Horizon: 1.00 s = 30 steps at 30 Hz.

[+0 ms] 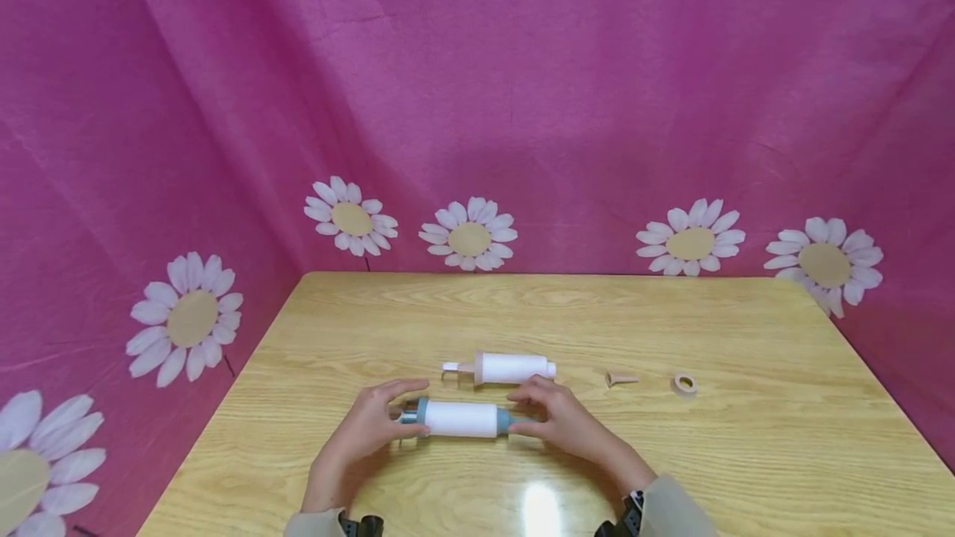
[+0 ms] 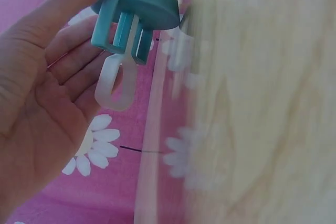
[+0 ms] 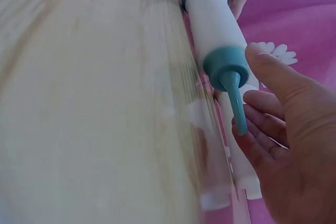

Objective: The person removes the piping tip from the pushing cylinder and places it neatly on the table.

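Note:
A large syringe point(image 1: 461, 419) with a white barrel and teal ends lies across the table. My left hand point(image 1: 366, 423) is around its teal handle end, thumb at the collar point(image 2: 142, 3) and the other fingers behind, fairly straight. From that end hangs a pale loop-shaped plunger handle point(image 2: 116, 83). At the opposite end, my right hand point(image 1: 569, 423) surrounds the tapered teal nozzle point(image 3: 236, 103). Its thumb is near the teal cap point(image 3: 226, 64), with the fingers spread beyond. In the head view, gaps show between the index fingers and the syringe.
Just behind lies a second syringe point(image 1: 515, 368), white with beige parts. To its right are a small beige nozzle point(image 1: 621, 379) and a beige ring point(image 1: 684, 385). The wooden table point(image 1: 746, 471) meets a pink flowered cloth point(image 1: 522, 106) at the back and sides.

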Each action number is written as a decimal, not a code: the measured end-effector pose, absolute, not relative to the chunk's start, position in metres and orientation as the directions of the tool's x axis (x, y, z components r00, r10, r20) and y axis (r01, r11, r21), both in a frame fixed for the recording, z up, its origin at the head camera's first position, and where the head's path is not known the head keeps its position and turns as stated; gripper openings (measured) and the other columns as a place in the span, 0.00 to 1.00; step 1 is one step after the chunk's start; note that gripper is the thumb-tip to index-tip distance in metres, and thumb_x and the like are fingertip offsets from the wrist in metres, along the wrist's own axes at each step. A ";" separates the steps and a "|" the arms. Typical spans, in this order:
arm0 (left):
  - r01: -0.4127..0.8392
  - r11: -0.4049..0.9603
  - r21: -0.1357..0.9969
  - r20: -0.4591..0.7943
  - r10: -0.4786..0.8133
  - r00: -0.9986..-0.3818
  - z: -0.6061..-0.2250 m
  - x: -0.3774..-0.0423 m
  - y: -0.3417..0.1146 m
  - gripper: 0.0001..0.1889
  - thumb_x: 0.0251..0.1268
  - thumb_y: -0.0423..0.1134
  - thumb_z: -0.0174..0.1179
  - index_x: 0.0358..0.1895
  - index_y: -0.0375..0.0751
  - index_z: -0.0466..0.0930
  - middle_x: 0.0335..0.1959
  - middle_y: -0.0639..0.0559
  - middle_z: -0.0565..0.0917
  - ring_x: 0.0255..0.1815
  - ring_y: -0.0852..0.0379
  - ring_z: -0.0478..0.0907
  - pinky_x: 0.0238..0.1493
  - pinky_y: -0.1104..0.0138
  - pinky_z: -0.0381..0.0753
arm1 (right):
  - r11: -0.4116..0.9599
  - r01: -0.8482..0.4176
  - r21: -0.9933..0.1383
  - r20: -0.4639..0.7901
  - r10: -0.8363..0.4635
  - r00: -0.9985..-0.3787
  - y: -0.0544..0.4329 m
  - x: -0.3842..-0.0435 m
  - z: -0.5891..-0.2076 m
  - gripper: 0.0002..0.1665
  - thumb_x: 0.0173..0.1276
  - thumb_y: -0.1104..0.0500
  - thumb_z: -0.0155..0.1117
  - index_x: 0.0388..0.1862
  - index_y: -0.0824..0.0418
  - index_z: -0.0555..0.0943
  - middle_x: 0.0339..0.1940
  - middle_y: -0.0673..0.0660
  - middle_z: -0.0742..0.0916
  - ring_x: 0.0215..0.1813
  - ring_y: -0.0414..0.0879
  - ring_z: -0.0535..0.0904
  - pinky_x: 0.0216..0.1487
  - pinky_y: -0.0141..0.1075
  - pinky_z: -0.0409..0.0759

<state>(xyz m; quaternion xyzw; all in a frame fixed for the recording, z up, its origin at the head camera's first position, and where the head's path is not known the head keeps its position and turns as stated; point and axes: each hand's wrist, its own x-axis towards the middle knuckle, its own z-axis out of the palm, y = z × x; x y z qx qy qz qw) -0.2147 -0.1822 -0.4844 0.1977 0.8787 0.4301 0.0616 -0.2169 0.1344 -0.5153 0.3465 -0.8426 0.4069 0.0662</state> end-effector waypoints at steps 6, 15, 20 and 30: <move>0.315 0.551 0.773 0.060 0.431 -0.900 -0.485 -0.215 -0.183 0.30 0.51 0.42 0.75 0.59 0.35 0.79 0.61 0.38 0.80 0.62 0.40 0.78 0.52 0.61 0.85 | 0.441 -0.603 -0.665 0.325 -0.557 -0.765 0.129 -0.218 -0.517 0.20 0.59 0.53 0.74 0.46 0.63 0.83 0.42 0.55 0.85 0.43 0.45 0.80 0.46 0.31 0.82; 0.308 0.580 0.754 0.026 0.442 -0.897 -0.487 -0.217 -0.183 0.25 0.50 0.46 0.74 0.53 0.40 0.83 0.52 0.45 0.86 0.52 0.50 0.83 0.51 0.60 0.86 | 0.446 -0.598 -0.666 0.304 -0.569 -0.764 0.127 -0.218 -0.518 0.16 0.60 0.56 0.73 0.44 0.62 0.84 0.40 0.53 0.85 0.42 0.40 0.80 0.45 0.28 0.82; 0.327 0.578 0.747 0.044 0.449 -0.892 -0.488 -0.217 -0.183 0.23 0.49 0.45 0.75 0.50 0.40 0.83 0.49 0.46 0.87 0.49 0.52 0.84 0.50 0.65 0.85 | 0.459 -0.588 -0.666 0.296 -0.560 -0.773 0.126 -0.215 -0.519 0.15 0.61 0.53 0.72 0.44 0.60 0.84 0.40 0.52 0.84 0.42 0.39 0.79 0.46 0.29 0.81; 0.364 0.601 0.712 0.087 0.440 -0.894 -0.482 -0.211 -0.182 0.24 0.50 0.49 0.75 0.50 0.45 0.83 0.51 0.51 0.86 0.49 0.57 0.82 0.48 0.66 0.84 | 0.408 -0.580 -0.705 0.356 -0.504 -0.787 0.129 -0.206 -0.516 0.15 0.61 0.56 0.72 0.46 0.59 0.83 0.42 0.53 0.85 0.42 0.40 0.81 0.45 0.29 0.83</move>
